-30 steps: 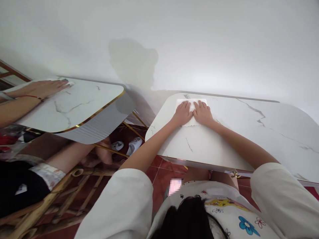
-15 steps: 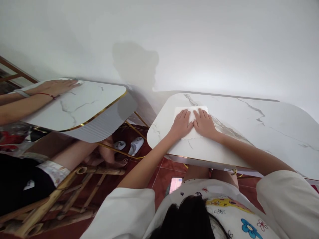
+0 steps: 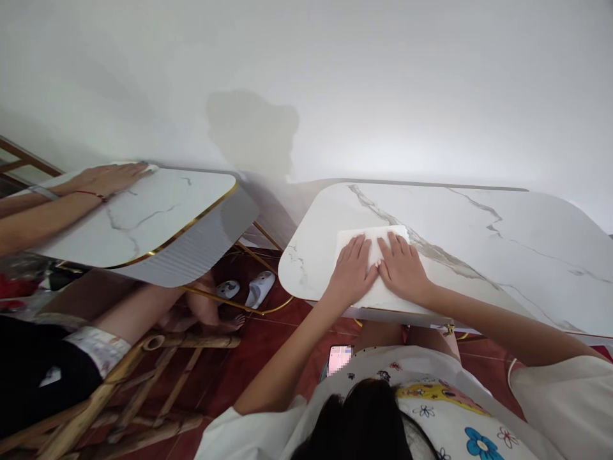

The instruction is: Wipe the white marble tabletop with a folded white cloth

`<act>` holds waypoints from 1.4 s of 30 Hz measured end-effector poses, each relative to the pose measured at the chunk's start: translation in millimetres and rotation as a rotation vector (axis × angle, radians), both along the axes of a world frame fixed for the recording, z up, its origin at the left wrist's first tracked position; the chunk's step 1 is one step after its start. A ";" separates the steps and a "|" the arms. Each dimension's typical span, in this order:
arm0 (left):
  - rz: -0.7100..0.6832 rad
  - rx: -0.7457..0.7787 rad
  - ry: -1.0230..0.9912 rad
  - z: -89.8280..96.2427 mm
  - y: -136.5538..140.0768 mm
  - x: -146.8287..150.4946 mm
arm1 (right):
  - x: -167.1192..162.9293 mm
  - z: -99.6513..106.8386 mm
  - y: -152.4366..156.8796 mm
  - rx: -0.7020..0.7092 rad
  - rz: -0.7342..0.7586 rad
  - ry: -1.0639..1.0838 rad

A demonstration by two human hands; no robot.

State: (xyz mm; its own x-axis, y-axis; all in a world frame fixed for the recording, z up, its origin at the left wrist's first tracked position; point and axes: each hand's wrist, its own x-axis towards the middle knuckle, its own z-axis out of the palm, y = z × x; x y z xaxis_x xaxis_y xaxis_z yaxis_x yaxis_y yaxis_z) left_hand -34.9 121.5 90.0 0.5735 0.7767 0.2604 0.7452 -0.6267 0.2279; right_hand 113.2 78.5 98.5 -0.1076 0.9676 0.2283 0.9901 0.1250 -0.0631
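Observation:
A white paper towel (image 3: pixel 373 237) lies flat on the white marble-patterned table (image 3: pixel 479 243), near its front edge. My left hand (image 3: pixel 353 271) presses flat on the left part of the towel, fingers stretched forward. Beside it, my right hand (image 3: pixel 403 267) lies flat on the right part, its fingers slightly spread. The two thumbs meet or nearly meet in the middle. Both palms hide much of the towel.
At the left, another person's hands (image 3: pixel 112 177) rest on a white cloth or tissue on a second marble-patterned table (image 3: pixel 158 223). A bamboo chair (image 3: pixel 124 377), white clogs (image 3: pixel 260 289) and a phone (image 3: pixel 339 360) are lower down. A white wall (image 3: pixel 383 83) stands behind the tables.
Both my hands have slid the paper towel back toward me, closer to the table's front edge. The view has shifted slightly. The other person's hands stay at about the same spot.

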 end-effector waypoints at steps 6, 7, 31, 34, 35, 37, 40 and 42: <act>-0.003 -0.007 -0.052 -0.3 -25.2 -3.7 | -4.0 2.3 -24.9 -0.008 -0.001 0.005; -0.004 -0.011 -0.056 -0.4 -29.1 -4.5 | -4.9 2.1 -29.3 -0.006 -0.005 0.009; -0.096 0.001 0.064 5.1 0.0 7.7 | 5.2 4.8 -11.5 -0.104 -0.082 0.088; -0.102 0.001 0.083 4.8 17.4 13.7 | 10.4 3.1 3.7 -0.097 -0.110 0.097; -0.105 -0.001 0.088 4.8 23.3 16.0 | 12.2 2.6 8.8 -0.095 -0.120 0.100; -0.115 -0.008 0.094 5.2 34.9 21.2 | 16.3 1.9 18.9 -0.087 -0.137 0.107; -0.131 -0.027 0.099 6.8 50.9 30.4 | 23.3 1.3 33.4 -0.068 -0.151 0.117; -0.126 -0.038 0.101 7.8 60.8 37.0 | 28.4 1.0 43.0 -0.053 -0.158 0.117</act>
